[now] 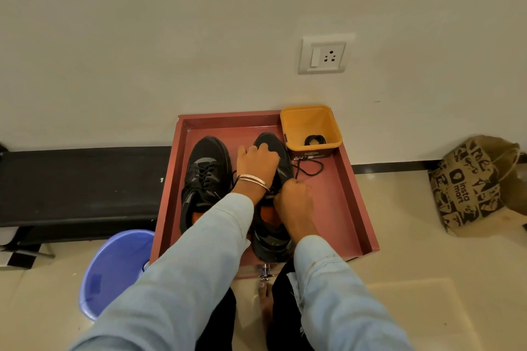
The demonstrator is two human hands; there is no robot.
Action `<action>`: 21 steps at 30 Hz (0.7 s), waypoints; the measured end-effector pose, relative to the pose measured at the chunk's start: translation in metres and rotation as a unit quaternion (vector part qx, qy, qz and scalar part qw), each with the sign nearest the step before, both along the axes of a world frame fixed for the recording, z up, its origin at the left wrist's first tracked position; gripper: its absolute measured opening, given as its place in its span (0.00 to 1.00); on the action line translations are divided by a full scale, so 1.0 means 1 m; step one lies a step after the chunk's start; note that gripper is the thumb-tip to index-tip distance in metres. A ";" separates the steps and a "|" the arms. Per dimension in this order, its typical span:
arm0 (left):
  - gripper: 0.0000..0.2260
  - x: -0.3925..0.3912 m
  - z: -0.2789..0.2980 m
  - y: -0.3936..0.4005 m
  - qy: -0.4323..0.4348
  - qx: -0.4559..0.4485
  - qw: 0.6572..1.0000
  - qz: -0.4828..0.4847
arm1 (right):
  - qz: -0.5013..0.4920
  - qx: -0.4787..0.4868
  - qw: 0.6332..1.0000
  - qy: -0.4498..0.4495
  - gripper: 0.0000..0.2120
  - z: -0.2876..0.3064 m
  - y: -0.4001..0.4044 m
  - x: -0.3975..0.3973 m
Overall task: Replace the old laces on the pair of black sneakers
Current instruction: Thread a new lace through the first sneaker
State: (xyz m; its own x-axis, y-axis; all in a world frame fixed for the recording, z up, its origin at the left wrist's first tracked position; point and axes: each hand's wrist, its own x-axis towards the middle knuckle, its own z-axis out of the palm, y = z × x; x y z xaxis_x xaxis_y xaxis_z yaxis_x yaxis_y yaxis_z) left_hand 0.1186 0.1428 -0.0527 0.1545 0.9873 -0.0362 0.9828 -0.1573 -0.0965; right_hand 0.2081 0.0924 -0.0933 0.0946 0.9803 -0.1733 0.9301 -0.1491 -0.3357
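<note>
Two black sneakers stand side by side in a red tray [356,196] set against the wall. The left hand [256,164] lies over the forefoot of the right sneaker [273,239], fingers curled onto its upper. The right hand [293,198], closed, pinches a black lace [309,169] that loops toward the tray's far right corner, where a yellow tub [310,125] holds a coiled lace [315,139]. The left sneaker [204,177], laced, lies near the tray's left edge.
</note>
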 end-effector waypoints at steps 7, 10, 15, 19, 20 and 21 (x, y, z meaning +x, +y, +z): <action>0.12 -0.017 -0.005 0.002 -0.258 0.041 0.946 0.192 | 0.003 -0.003 1.000 -0.022 0.16 -0.007 0.002 -0.002; 0.13 -0.040 0.003 0.006 -0.461 0.092 0.787 0.399 | 0.005 -0.003 1.000 -0.029 0.16 -0.009 0.004 -0.004; 0.08 -0.045 0.011 0.000 -0.480 0.102 0.807 0.328 | 0.006 -0.006 0.999 -0.031 0.16 -0.011 0.006 -0.004; 0.18 -0.029 0.007 -0.003 -0.421 0.027 0.899 0.115 | 0.002 -0.004 0.999 -0.036 0.17 -0.012 0.005 -0.004; 0.17 -0.024 0.006 -0.002 -0.357 -0.001 0.931 0.071 | 0.002 -0.001 0.999 -0.035 0.16 -0.012 0.005 -0.004; 0.15 -0.019 0.004 -0.001 -0.276 -0.023 0.960 0.044 | 0.001 0.001 1.000 -0.031 0.16 -0.012 0.004 -0.004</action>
State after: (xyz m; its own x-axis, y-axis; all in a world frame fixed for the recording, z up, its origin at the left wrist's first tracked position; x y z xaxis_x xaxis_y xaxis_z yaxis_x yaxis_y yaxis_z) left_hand 0.0997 0.1418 -0.0484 0.0791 0.9967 -0.0171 0.8919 -0.0631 0.4479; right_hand 0.2045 0.0965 -0.1056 0.1031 0.9808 -0.1655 0.9491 -0.1468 -0.2785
